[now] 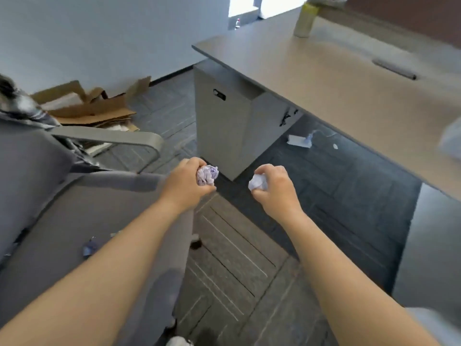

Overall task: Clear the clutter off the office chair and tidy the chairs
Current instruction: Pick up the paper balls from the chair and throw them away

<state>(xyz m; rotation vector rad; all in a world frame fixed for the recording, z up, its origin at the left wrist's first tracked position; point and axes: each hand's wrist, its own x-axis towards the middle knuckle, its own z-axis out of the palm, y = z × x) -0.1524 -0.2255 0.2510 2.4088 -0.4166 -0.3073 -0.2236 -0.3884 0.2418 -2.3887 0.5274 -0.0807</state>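
Note:
The grey office chair (62, 221) fills the lower left, its armrest (119, 137) curving toward the desk. A small blue crumpled wrapper (89, 247) and a paper scrap (115, 234) lie on its seat. A dark patterned cloth (22, 106) hangs over the backrest. My left hand (185, 182) is shut on a crumpled purple-white paper ball (208, 174), held past the seat's front edge. My right hand (273, 187) is shut on a crumpled white paper ball (257, 182) over the carpet.
A long grey desk (336, 96) with a cabinet leg (224, 116) stands to the right, with a bottle (304, 21) and a pen (394, 69) on it. Flattened cardboard (94, 106) lies by the wall. Paper litter (299, 141) lies on the dark carpet under the desk.

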